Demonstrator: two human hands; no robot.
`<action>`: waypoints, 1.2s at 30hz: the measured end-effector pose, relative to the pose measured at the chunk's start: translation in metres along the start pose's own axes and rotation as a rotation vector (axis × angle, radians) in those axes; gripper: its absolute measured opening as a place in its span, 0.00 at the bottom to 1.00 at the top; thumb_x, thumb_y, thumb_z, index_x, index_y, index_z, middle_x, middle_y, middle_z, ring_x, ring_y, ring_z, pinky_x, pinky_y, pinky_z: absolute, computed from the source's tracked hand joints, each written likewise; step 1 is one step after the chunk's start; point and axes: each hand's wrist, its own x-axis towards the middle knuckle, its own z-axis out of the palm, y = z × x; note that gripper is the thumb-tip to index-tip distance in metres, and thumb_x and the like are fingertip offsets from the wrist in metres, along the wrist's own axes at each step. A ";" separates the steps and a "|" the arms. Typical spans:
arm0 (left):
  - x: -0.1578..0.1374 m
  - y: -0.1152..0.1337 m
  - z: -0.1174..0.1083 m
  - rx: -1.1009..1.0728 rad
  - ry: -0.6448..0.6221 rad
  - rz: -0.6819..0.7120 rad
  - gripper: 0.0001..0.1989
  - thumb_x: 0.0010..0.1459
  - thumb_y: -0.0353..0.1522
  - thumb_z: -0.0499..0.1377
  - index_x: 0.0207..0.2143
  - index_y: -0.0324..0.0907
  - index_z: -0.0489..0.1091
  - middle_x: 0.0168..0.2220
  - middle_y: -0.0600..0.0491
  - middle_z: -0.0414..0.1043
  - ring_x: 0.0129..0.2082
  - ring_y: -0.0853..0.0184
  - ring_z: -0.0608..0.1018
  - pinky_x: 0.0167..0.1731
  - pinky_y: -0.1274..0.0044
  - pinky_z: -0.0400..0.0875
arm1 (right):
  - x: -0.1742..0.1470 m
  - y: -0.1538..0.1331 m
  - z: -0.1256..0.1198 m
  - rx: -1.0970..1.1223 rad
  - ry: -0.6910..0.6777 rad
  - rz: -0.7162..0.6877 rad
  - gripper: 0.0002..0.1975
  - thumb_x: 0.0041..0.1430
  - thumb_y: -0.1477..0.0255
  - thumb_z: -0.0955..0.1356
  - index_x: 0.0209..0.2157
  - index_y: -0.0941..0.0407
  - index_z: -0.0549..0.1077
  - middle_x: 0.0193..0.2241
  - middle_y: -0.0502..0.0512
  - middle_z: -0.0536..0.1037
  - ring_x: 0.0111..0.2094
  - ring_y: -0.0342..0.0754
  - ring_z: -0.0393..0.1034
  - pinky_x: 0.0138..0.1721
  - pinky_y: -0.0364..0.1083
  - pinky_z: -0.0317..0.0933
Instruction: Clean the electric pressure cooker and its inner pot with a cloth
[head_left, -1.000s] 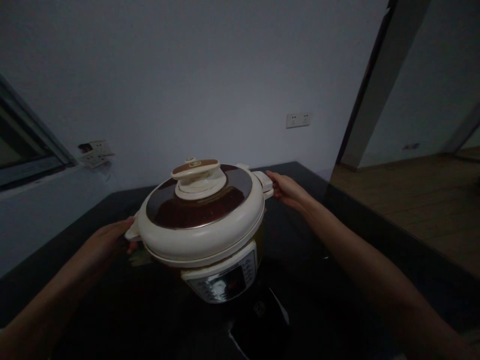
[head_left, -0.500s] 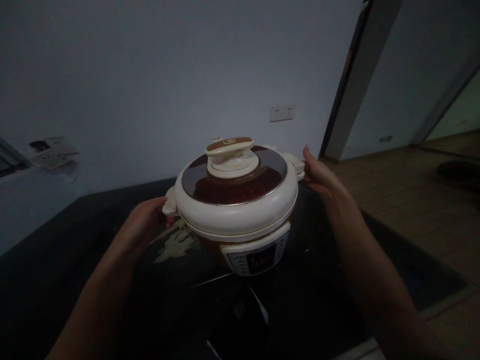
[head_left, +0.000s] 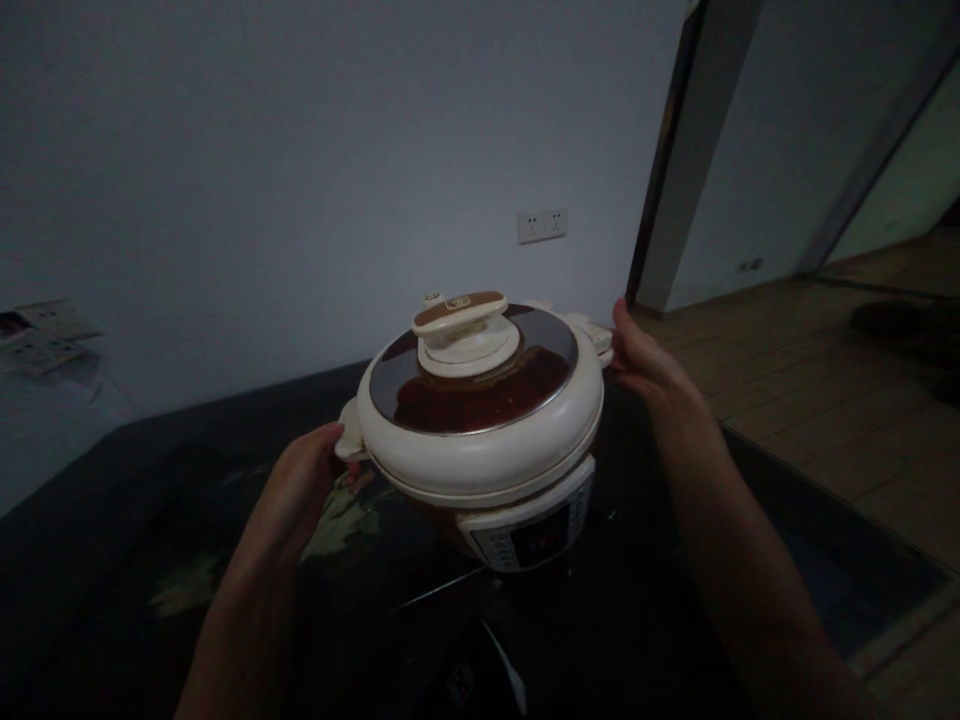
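Observation:
In the head view, a cream and brown electric pressure cooker (head_left: 480, 450) is over a dark tabletop (head_left: 247, 440), its lid on. A raised cream handle with a brown top (head_left: 461, 313) crowns the lid, and a control panel (head_left: 536, 530) faces me. My left hand (head_left: 311, 470) is closed round the cooker's left side handle. On the far right, my right hand (head_left: 641, 350) grips the other side handle, thumb pointing up. The fingers of both hands are partly hidden under the handles. Whether the cooker's base touches the tabletop I cannot tell.
A pale wall with a double power socket (head_left: 542, 225) rises behind the table. Papers (head_left: 46, 335) show at the far left. To the right are a doorway edge and a tiled floor (head_left: 825, 390). A dark item with a white edge (head_left: 480, 670) is at the front.
The view has turned slightly, so the wall, socket and papers appear further left. The cooker sits a little lower in view. Both hands still hold its side handles.

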 end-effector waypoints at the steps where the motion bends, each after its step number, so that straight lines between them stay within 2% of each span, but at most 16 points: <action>1: 0.000 0.000 0.000 0.001 -0.012 -0.012 0.09 0.44 0.37 0.61 0.19 0.41 0.70 0.16 0.56 0.65 0.18 0.72 0.65 0.17 0.81 0.61 | 0.000 0.000 0.000 0.027 0.006 0.010 0.37 0.46 0.32 0.61 0.16 0.53 0.52 0.09 0.43 0.50 0.13 0.36 0.39 0.14 0.42 0.35; 4: 0.000 -0.002 0.001 0.004 -0.038 -0.020 0.08 0.45 0.36 0.61 0.19 0.42 0.71 0.18 0.55 0.65 0.19 0.71 0.64 0.18 0.81 0.62 | 0.001 0.000 0.000 0.061 0.017 0.024 0.36 0.47 0.33 0.62 0.16 0.53 0.53 0.09 0.43 0.50 0.12 0.36 0.38 0.14 0.42 0.33; 8: 0.002 -0.003 0.001 0.020 -0.046 -0.017 0.09 0.50 0.36 0.59 0.19 0.44 0.71 0.20 0.53 0.64 0.21 0.70 0.64 0.19 0.79 0.63 | 0.000 -0.001 0.002 0.055 0.041 0.024 0.35 0.54 0.35 0.58 0.17 0.53 0.54 0.09 0.43 0.48 0.12 0.36 0.36 0.14 0.43 0.33; 13: 0.003 -0.004 -0.001 0.038 -0.045 -0.056 0.10 0.54 0.36 0.57 0.22 0.45 0.72 0.21 0.53 0.65 0.22 0.68 0.64 0.21 0.75 0.63 | -0.002 -0.002 0.003 0.033 0.060 0.054 0.34 0.57 0.36 0.56 0.17 0.53 0.53 0.08 0.43 0.46 0.13 0.38 0.36 0.16 0.44 0.33; 20: 0.004 -0.005 -0.001 0.046 -0.039 -0.039 0.09 0.54 0.33 0.56 0.22 0.44 0.70 0.22 0.54 0.68 0.22 0.68 0.65 0.24 0.74 0.61 | -0.001 -0.001 0.001 0.004 0.098 0.064 0.34 0.55 0.35 0.56 0.20 0.52 0.57 0.09 0.44 0.50 0.13 0.38 0.36 0.16 0.44 0.32; 27: 0.003 -0.003 0.000 0.009 -0.034 -0.046 0.07 0.51 0.34 0.58 0.22 0.43 0.71 0.21 0.56 0.68 0.22 0.69 0.66 0.23 0.76 0.63 | -0.001 0.000 0.002 0.029 0.067 0.111 0.33 0.60 0.39 0.52 0.21 0.53 0.60 0.08 0.45 0.50 0.12 0.38 0.38 0.15 0.43 0.34; 32: 0.001 -0.002 0.001 0.016 -0.062 -0.033 0.07 0.53 0.34 0.58 0.24 0.44 0.73 0.23 0.54 0.67 0.22 0.69 0.65 0.22 0.76 0.63 | 0.002 0.003 0.000 0.013 0.075 0.120 0.35 0.57 0.36 0.53 0.17 0.52 0.54 0.07 0.44 0.48 0.11 0.38 0.36 0.15 0.44 0.31; 36: 0.002 -0.006 -0.002 0.012 -0.080 0.010 0.10 0.56 0.35 0.57 0.23 0.45 0.72 0.23 0.53 0.65 0.24 0.66 0.65 0.22 0.75 0.62 | 0.003 0.004 -0.001 0.011 0.055 0.107 0.35 0.59 0.37 0.53 0.17 0.53 0.53 0.08 0.45 0.50 0.12 0.37 0.37 0.15 0.44 0.31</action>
